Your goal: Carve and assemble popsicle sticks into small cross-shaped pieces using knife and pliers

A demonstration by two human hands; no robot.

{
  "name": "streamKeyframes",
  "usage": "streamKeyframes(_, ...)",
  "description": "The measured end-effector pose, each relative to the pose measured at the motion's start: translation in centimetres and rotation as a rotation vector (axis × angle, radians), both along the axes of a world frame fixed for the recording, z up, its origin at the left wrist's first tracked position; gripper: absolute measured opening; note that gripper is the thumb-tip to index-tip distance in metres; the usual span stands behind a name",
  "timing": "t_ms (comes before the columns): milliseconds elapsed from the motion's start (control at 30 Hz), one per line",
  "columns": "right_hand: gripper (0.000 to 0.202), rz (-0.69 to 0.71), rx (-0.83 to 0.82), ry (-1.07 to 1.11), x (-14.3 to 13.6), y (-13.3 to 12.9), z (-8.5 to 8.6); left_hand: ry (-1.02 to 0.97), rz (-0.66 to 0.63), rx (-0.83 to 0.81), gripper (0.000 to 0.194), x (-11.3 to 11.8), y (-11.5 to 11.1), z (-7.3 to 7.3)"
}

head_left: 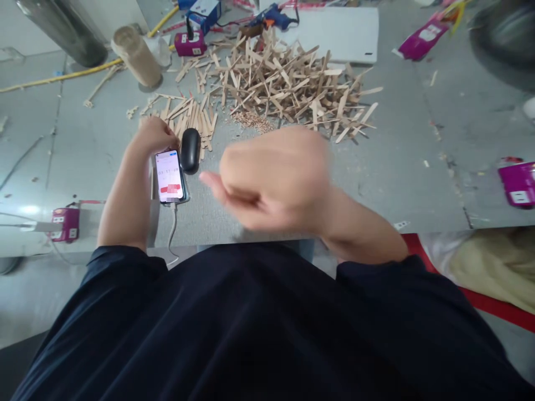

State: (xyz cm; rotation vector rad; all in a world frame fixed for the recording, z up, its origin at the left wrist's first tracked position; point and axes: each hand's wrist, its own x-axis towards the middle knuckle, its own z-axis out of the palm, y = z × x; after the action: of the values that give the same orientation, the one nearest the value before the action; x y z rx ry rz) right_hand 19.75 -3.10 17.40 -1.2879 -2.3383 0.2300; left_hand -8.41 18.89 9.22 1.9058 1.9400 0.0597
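My left hand (156,135) is at the near end of a row of flat wooden craft sticks (195,118), its fingers bent together and pointing down. What it grips, if anything, is hidden behind the hand. Just below it lies a phone (169,175) with a lit screen, and a black oval case (191,150) sits beside the phone. My right hand (276,178) is raised close to the camera, blurred and curled into a fist, with one digit sticking out to the left. Its palm side cannot be seen. Behind it spreads a large tangled heap of craft sticks (288,83).
Small brown bits (253,120) lie before the heap. A jar (137,58) stands at the back left, near a purple box (190,43). At the back are a blue glue gun (276,18) and a white board (338,33). A cable (171,228) runs from the phone over the table edge.
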Motion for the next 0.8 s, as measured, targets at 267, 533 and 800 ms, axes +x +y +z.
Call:
streamKeyframes(267,0.018,-0.069,-0.112,-0.082,2.3,6.7,-7.3,0.002,0.007,0.233,0.016,-1.6,-1.1,1.0)
streamKeyframes(533,0.039,-0.183,-0.273,-0.232,7.5,7.7,-14.7,-0.085,-0.649,0.108,0.016,3.0,-12.4,-2.7)
streamKeyframes(800,0.023,-0.248,-0.253,-0.010,9.6,7.7,-15.2,0.024,-1.098,0.205,0.025,5.9,-16.4,-6.6)
